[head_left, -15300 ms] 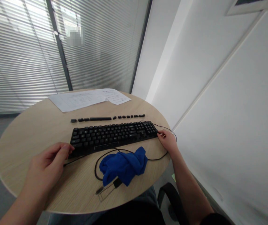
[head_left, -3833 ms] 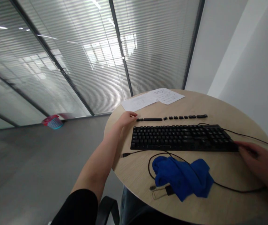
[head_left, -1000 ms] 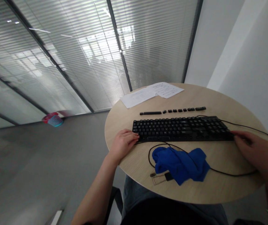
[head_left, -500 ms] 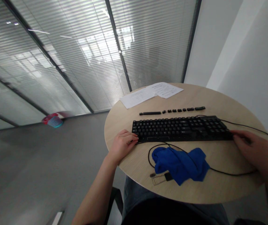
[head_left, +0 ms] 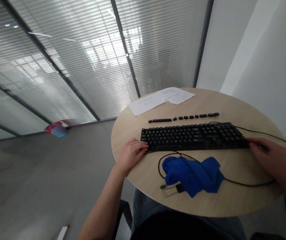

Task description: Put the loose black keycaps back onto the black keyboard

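Plainly, two hands share one black keyboard (head_left: 180, 136), which lies flat on the desk (head_left: 243, 198), spanning the gap between the left fingers and the right ones. The left hand (head_left: 130, 153) has its fingers and thumb clamped on the keyboard's near left corner; the right hand (head_left: 274, 157) touches the opposite end, its fingers close together, though I cannot tell whether they are clamped on it. Farther out than both sets of fingers, about ten loose black keys (head_left: 185, 117) lie in one row, counting one long bar (head_left: 161, 120) second from the left fingers' side. Past that row, beyond the left fingers, are two printed sheets of paper (head_left: 146, 104) that meet or overlap. On the body side of the keyboard, between the fingers of either hand, one crumpled blue cloth (head_left: 193, 171) partly covers one wire tool (head_left: 179, 188) with a black handle. One black cable (head_left: 159, 166) loops beside the cloth, and a stretch of cable also shows beyond the right fingers. Far to the left of the left fingers, one red-and-blue basket (head_left: 58, 129) stands on the floor (head_left: 58, 166).
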Action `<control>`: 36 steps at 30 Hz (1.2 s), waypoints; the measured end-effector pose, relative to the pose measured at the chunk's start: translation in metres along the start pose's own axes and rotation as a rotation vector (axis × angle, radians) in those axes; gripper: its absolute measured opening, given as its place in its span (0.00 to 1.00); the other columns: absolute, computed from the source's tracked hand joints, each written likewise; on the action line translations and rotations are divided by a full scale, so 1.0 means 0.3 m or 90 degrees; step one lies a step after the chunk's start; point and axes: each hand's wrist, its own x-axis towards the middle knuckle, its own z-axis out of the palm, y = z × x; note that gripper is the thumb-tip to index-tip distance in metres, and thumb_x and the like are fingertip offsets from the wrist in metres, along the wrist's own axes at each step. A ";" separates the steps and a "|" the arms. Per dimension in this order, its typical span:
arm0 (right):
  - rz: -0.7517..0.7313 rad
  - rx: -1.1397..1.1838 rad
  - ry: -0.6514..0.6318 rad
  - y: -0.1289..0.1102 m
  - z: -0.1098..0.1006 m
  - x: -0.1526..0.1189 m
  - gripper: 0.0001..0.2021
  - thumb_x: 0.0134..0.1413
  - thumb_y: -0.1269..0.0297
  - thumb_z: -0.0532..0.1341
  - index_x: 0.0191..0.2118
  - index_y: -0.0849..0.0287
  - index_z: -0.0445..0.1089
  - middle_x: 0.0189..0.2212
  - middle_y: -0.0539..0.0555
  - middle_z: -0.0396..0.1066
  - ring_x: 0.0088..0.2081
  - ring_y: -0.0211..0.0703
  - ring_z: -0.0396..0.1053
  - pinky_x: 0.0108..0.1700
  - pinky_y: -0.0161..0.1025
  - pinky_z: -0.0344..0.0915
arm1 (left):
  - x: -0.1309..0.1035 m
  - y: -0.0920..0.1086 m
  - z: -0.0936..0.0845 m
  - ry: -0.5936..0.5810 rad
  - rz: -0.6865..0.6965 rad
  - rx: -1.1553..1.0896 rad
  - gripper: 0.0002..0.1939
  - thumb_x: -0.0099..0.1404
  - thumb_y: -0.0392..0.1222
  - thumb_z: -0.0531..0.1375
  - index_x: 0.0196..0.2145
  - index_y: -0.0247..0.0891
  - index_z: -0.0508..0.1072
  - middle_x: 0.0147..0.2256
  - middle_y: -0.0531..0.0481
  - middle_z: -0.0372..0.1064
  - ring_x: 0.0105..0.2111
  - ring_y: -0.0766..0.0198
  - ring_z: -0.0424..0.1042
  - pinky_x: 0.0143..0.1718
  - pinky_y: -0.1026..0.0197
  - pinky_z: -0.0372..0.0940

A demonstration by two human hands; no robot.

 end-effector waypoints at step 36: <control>-0.014 0.026 0.006 0.006 0.008 0.000 0.28 0.51 0.46 0.52 0.51 0.52 0.79 0.35 0.57 0.78 0.36 0.59 0.75 0.37 0.47 0.67 | 0.005 -0.005 -0.001 -0.024 -0.072 -0.018 0.06 0.65 0.36 0.68 0.39 0.46 0.83 0.44 0.46 0.77 0.45 0.55 0.74 0.47 0.47 0.73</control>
